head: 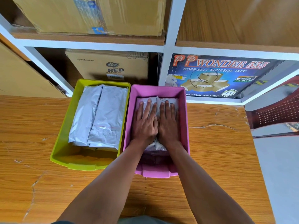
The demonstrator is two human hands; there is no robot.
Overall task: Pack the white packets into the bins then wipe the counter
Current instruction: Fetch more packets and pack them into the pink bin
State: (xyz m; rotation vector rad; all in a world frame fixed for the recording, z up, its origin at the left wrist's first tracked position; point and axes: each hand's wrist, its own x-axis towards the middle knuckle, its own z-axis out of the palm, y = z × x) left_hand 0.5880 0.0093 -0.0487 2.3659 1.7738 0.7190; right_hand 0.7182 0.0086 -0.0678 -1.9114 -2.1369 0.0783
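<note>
Both my hands press white packets flat inside the pink bin.
Left hand and right hand, fingers straight, lie on packets running 12 to 6; green bin at 9 on the desk.

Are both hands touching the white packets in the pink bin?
Touching. The head view shows the left hand and right hand lying flat, fingers straight, pressed side by side on the white packets inside the pink bin.
</note>
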